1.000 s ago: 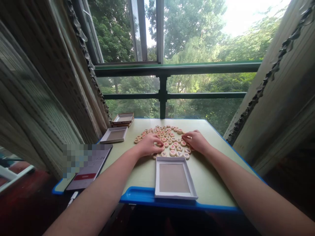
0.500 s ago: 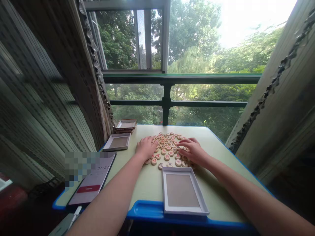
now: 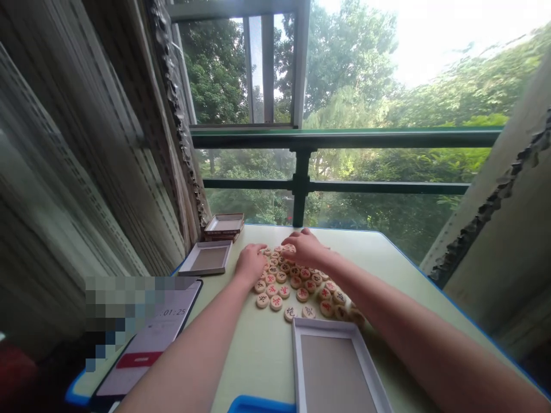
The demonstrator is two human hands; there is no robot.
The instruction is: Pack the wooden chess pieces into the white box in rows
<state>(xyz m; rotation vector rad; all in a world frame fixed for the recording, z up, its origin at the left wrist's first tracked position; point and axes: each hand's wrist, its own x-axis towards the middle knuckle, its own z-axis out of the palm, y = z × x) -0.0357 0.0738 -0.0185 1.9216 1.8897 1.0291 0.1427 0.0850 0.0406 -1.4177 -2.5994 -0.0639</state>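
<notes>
Several round wooden chess pieces (image 3: 301, 284) with red and black characters lie spread on the pale green table (image 3: 258, 344). My left hand (image 3: 251, 262) rests flat on the left edge of the spread, fingers stretched forward. My right hand (image 3: 303, 246) reaches across to the far side of the pieces, its fingers curled down onto them; whether it holds one is hidden. An empty white box tray (image 3: 336, 367) lies just in front of the pieces, near me.
A second white box tray (image 3: 207, 258) sits at the left, with a stacked box (image 3: 224, 224) behind it. A phone (image 3: 146, 344) showing a timer lies at the left front. Curtains hang on both sides; a green window railing (image 3: 344, 137) runs behind the blue-edged table.
My right hand has moved from the right side of the pieces to their far left part. My left hand has slid slightly forward. The view has shifted closer and to the right.
</notes>
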